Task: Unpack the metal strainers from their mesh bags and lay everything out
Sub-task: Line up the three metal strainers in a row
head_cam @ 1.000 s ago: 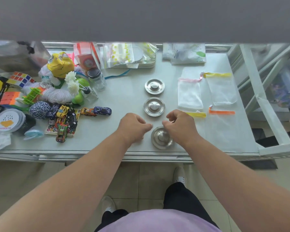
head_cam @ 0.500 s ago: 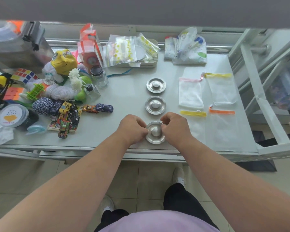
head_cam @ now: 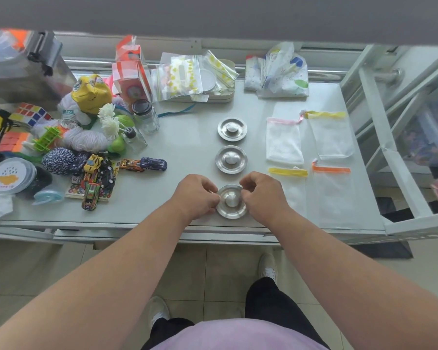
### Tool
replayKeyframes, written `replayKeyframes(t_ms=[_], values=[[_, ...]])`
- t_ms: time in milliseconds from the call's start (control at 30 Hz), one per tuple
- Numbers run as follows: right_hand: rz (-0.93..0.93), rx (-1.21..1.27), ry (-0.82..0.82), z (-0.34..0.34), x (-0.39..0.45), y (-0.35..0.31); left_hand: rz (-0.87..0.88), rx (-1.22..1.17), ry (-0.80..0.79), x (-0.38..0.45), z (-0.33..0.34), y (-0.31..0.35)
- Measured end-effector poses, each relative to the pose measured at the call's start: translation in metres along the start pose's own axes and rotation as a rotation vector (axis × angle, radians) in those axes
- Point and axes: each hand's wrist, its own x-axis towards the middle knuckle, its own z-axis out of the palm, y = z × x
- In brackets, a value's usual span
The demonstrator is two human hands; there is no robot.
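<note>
The nearest metal strainer [head_cam: 231,202] lies just inside the table's front edge, dome up. The left hand [head_cam: 196,195] pinches its left rim and the right hand [head_cam: 262,192] pinches its right rim, fingers curled. Two more strainers, the middle strainer [head_cam: 231,159] and the far strainer [head_cam: 232,129], lie behind it in a straight line toward the back edge, apart from each other. To the right, four empty mesh bags lie flat: the pink-topped bag [head_cam: 284,141], the yellow-topped bag [head_cam: 330,136], the nearer yellow-topped bag [head_cam: 292,188] and the orange-topped bag [head_cam: 335,195]. Toward the left edge, toy cars [head_cam: 96,178], twine balls [head_cam: 58,161], puzzle cubes [head_cam: 29,114] and small glass jars [head_cam: 146,116] crowd together. The grey table [head_cam: 187,150] stands on a tiled floor [head_cam: 36,269]. The wrists hide part of the near strainer's rim.
</note>
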Motion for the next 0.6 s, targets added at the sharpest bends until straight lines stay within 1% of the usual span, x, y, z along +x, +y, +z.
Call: replayKeyframes(t_ms=[267, 367, 467, 600], values=[[-0.010, 0.005, 0.006, 0.000, -0.001, 0.002, 0.007, 0.026, 0.010, -0.003, 0.002, -0.001], [-0.012, 0.016, 0.036, 0.001, -0.001, 0.003, 0.003, 0.010, 0.014, -0.001, 0.001, 0.000], [-0.014, 0.048, 0.077, 0.000, 0.002, 0.000, 0.053, 0.043, 0.050, 0.005, -0.004, 0.008], [-0.008, 0.111, 0.031, -0.004, 0.013, -0.007, 0.152, 0.069, 0.075, 0.008, -0.009, 0.032]])
